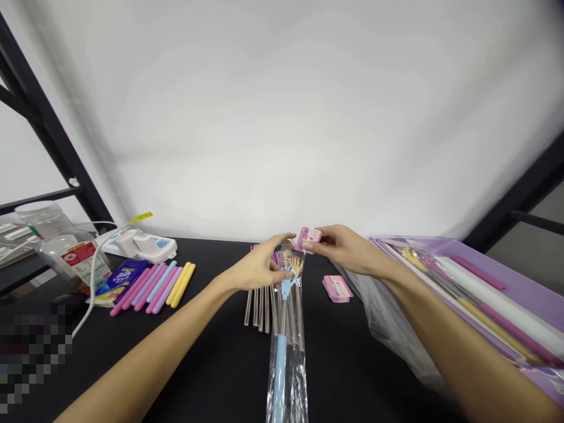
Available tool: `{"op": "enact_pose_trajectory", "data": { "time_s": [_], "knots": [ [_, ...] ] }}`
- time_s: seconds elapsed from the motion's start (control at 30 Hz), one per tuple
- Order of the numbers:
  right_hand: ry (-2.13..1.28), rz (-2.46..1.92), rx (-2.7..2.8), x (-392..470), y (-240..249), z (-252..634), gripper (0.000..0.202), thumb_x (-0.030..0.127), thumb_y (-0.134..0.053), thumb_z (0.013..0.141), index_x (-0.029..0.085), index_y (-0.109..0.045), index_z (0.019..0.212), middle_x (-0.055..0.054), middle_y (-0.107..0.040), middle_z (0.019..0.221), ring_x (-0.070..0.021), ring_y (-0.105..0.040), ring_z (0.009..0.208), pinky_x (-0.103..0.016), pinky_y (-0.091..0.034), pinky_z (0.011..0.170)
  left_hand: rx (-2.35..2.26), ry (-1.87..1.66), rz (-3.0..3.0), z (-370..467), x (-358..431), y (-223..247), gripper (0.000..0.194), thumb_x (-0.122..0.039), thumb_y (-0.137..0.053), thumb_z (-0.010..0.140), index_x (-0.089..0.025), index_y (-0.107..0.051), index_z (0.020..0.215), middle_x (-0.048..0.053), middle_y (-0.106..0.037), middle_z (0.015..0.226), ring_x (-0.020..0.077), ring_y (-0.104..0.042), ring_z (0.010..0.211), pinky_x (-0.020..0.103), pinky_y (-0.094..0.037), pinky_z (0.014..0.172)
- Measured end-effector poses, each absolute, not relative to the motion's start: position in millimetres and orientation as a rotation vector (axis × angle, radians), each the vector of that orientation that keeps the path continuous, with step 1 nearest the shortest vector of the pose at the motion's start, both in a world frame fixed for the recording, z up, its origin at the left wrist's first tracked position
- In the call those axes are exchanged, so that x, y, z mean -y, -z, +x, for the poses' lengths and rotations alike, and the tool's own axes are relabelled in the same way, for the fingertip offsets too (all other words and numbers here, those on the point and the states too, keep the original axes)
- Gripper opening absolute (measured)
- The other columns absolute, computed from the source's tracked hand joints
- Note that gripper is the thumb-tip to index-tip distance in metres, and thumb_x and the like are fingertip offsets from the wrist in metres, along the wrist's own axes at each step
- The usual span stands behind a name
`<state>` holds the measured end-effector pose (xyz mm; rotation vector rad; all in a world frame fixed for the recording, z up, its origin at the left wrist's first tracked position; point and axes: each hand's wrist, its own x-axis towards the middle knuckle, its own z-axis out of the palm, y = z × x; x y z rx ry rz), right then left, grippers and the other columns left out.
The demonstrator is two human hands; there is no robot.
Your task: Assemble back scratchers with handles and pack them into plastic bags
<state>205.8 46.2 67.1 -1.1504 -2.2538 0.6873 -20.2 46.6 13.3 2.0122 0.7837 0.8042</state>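
A long clear plastic bag [297,376] lies lengthwise in front of me, with a rod with a light blue handle [279,370] and a light blue top piece [287,286] in it or against it. My left hand [258,264] is at the bag's far end, thumb against the blue piece and index finger stretched along the bag's mouth. Between the thumb and fingers of my right hand [341,247] is a small pink printed card [308,239], held just above that mouth. A gold crown-like piece [296,265] shows through the plastic. Several clear rods [261,311] lie beside the bag, their far ends partly hidden by my left hand.
A stack of pink cards [337,289] lies right of the bag. Several coloured sticks [154,288], a blue packet [123,279], a clear jar [73,252] and a power strip [141,244] are at left. A purple box [497,264] of wands stands at right, with plastic wrap [388,329] beside it.
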Motion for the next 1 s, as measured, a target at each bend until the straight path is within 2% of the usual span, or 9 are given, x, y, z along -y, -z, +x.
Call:
{"op": "enact_pose_trajectory", "data": {
  "time_s": [0.13,0.23,0.43,0.67,0.77,0.9,1.0],
  "knots": [
    [-0.527,-1.078,2.328,-44.5,-60.5,200.1,0.017,0.036,-0.067,0.078,0.019,-0.064,0.08,-0.005,-0.063,0.095,-0.0184,-0.059,0.083,-0.031,-0.047,0.072,-0.802,-0.788,1.99,-18.0,-43.8,-15.3,0.077,-0.021,-0.066,0.078,-0.024,-0.03,0.146,0.015,-0.053,0.127,0.0063,-0.057,0.058,0.021,-0.046,0.05],
    [-0.581,-1.022,2.254,-45.9,-55.1,197.0,0.012,0.026,-0.069,0.074,0.02,-0.059,0.074,-0.006,-0.062,0.106,-0.0198,-0.061,0.095,-0.031,-0.051,0.078,-0.785,-0.789,1.975,-17.9,-42.8,-15.4,0.079,-0.019,-0.066,0.078,-0.028,-0.028,0.147,0.015,-0.05,0.132,0.0045,-0.056,0.055,0.02,-0.044,0.047],
    [-0.806,-1.182,2.023,-50.1,-52.3,199.5,0.013,0.029,-0.065,0.079,0.02,-0.057,0.084,-0.004,-0.069,0.087,-0.0201,-0.07,0.081,-0.03,-0.052,0.069,-0.754,-0.744,1.992,-17.8,-41.6,-15.3,0.086,-0.017,-0.064,0.08,-0.037,-0.018,0.15,0.016,-0.041,0.145,0.0041,-0.058,0.054,0.019,-0.045,0.045],
    [-0.787,-1.17,2.022,-52.8,-56.2,202.8,0.019,0.03,-0.071,0.074,0.018,-0.062,0.085,-0.004,-0.071,0.076,-0.0201,-0.069,0.074,-0.029,-0.052,0.066,-0.713,-0.722,2.009,-16.0,-37.3,-19.6,0.091,-0.015,-0.062,0.081,-0.043,-0.01,0.15,0.018,-0.032,0.151,0.0057,-0.063,0.056,0.02,-0.047,0.046],
    [-0.805,-1.133,2.013,-54.6,-54.3,203.6,0.026,0.026,-0.075,0.07,0.019,-0.061,0.089,-0.002,-0.069,0.072,-0.019,-0.068,0.07,-0.029,-0.052,0.065,-0.709,-0.736,1.993,-15.0,-37.3,-19.5,0.092,-0.015,-0.063,0.081,-0.044,-0.01,0.15,0.018,-0.034,0.148,0.0046,-0.062,0.055,0.02,-0.047,0.047],
    [-0.897,-1.09,2.008,-54.6,-54.6,205.9,0.05,0.026,-0.08,0.066,0.021,-0.056,0.109,-0.001,-0.07,0.079,-0.0178,-0.067,0.07,-0.029,-0.051,0.065,-0.725,-0.744,1.96,-14.5,-37.8,-18.7,0.091,-0.016,-0.063,0.081,-0.045,-0.011,0.149,0.015,-0.039,0.143,0.0011,-0.057,0.052,0.017,-0.042,0.044],
    [-0.948,-1.137,2.037,-53.3,-57.9,207.8,0.044,0.036,-0.074,0.075,0.019,-0.059,0.112,-0.004,-0.072,0.079,-0.0184,-0.067,0.071,-0.03,-0.05,0.066,-0.728,-0.749,1.942,-15.0,-38.4,-18.6,0.089,-0.017,-0.063,0.081,-0.044,-0.013,0.149,0.014,-0.043,0.138,0.0017,-0.056,0.052,0.018,-0.043,0.045]
  ]
}}
